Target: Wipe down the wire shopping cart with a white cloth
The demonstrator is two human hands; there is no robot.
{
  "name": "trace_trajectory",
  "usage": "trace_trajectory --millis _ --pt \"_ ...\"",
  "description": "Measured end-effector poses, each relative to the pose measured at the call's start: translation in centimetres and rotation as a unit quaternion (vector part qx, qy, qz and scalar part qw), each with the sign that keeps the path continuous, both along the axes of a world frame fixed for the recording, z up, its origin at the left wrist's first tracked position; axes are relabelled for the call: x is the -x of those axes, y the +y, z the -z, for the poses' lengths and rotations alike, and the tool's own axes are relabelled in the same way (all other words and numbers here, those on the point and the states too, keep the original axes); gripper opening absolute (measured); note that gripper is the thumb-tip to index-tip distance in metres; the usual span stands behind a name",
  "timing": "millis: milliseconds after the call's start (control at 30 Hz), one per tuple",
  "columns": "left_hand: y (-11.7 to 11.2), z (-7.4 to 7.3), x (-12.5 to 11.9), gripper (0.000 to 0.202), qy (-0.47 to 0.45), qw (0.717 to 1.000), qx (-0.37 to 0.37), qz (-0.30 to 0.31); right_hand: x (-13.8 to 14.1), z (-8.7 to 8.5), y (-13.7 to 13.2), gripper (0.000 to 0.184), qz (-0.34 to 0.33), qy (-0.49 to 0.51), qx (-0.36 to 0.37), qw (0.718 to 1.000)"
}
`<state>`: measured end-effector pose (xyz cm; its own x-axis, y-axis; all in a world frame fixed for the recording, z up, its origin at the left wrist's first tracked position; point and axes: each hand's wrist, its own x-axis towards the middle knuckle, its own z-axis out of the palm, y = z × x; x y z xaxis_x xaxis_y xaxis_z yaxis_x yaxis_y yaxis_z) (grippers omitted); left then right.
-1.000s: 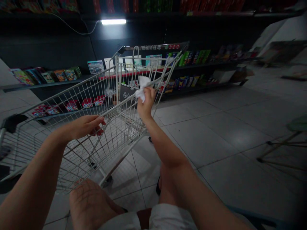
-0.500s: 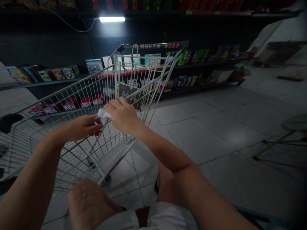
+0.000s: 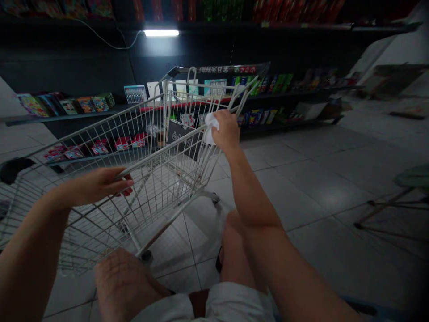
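Note:
A wire shopping cart (image 3: 157, 179) stands in front of my knees, its dark handlebar (image 3: 217, 69) at the far end. My left hand (image 3: 109, 181) is closed round the cart's near top rail, with the fingers curling over it. Farther along the same rail, close to the handle end, my right hand (image 3: 228, 129) presses a white cloth (image 3: 210, 127) against the metal. Part of the cloth is hidden under the fingers. Inside the cart, near the handle end, a dark panel (image 3: 182, 137) with printed symbols shows through the wires.
Behind the cart run dark store shelves (image 3: 90, 56) with boxed goods (image 3: 89, 104) and red packets (image 3: 100, 146). A lit tube lamp (image 3: 161, 32) hangs on them. A folding stool (image 3: 414, 179) stands at the right on the tiled floor (image 3: 301, 179).
My right hand has slid the white cloth along the rail, away from my left hand and towards the handle end. My left hand stays on the rail, slightly farther left.

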<state>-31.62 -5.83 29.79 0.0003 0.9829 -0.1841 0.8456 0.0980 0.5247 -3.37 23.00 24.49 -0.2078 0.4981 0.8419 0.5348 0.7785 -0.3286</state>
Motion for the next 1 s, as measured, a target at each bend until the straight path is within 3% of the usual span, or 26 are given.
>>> trace_trajectory --millis 133,233,333,400,433,500,567,600,733,800,867,1000 --pt "-0.6 -1.0 0.8 0.043 -0.006 0.997 0.066 -0.033 -0.2 1.7 0.8 0.03 0.023 0.073 -0.023 0.997" --pt "1.5 -2.6 -0.7 0.051 0.076 0.995 -0.022 -0.064 2.5 5.8 -1.5 0.037 0.012 0.145 -0.016 0.989" --pt "5.6 -3.6 -3.6 0.056 0.083 0.995 -0.054 -0.015 5.6 13.8 -5.9 0.038 -0.011 0.145 0.051 0.988" --pt "8.2 -3.5 -5.2 0.057 0.028 0.999 0.025 0.025 6.8 20.3 -9.4 0.038 -0.036 0.092 0.134 0.986" --pt "9.1 -3.2 -5.7 0.055 0.005 0.999 0.051 0.01 7.1 23.2 -11.1 0.036 -0.061 0.056 0.168 0.982" --pt "10.2 -2.5 -6.1 0.051 -0.042 0.995 0.086 -0.007 7.4 27.0 -13.8 0.034 -0.099 0.019 0.192 0.976" --pt "10.4 -2.0 -5.9 0.049 -0.068 0.992 0.101 -0.016 7.3 27.1 -15.3 0.029 -0.106 0.048 0.189 0.975" --pt "10.2 -1.9 -5.8 0.05 -0.071 0.992 0.104 -0.017 7.3 25.9 -15.4 0.027 -0.1 0.086 0.175 0.976" --pt "9.8 -2.1 -5.6 0.058 -0.05 0.993 0.104 -0.003 8.6 17.9 -13.3 0.031 -0.095 0.242 0.066 0.963" --pt "9.9 -2.3 -5.7 0.062 -0.034 0.994 0.1 0.006 10.0 16.8 -12.7 0.032 -0.103 0.252 0.043 0.961" --pt "9.9 -2.3 -5.8 0.063 -0.023 0.995 0.097 0.007 11.3 19.3 -13.5 0.03 -0.092 0.215 0.065 0.97" --pt "9.9 -2.1 -5.9 0.064 -0.013 0.996 0.087 0.004 11.8 27.7 -17.5 0.033 -0.101 0.068 0.202 0.972"
